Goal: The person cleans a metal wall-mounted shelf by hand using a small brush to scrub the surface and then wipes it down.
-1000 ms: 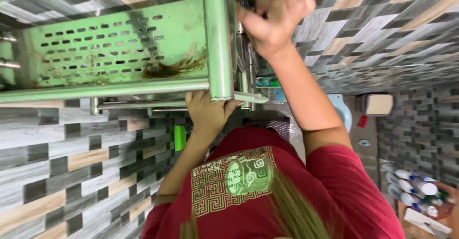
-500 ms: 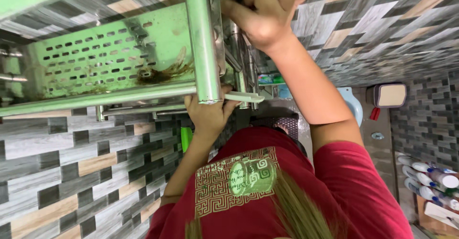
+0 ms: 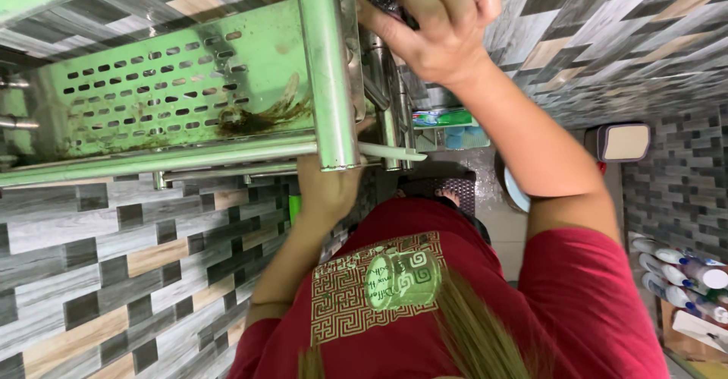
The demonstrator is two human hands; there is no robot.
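The red shirt [image 3: 455,326] filled the near view. Beyond it, the left hand [image 3: 327,189] had stayed under the green metal rack [image 3: 174,91], its grip hidden behind the upright post [image 3: 327,68], so I could not tell it. The right hand [image 3: 440,30] had closed tighter round a dark fitting [image 3: 398,11] beside the post. Bottles [image 3: 682,269] lay far right.

Pale green perforated rack [image 3: 174,83] upper left; grey, tan and black tiled wall [image 3: 114,273] lower left; red shirt [image 3: 470,311] with gold maze pattern.
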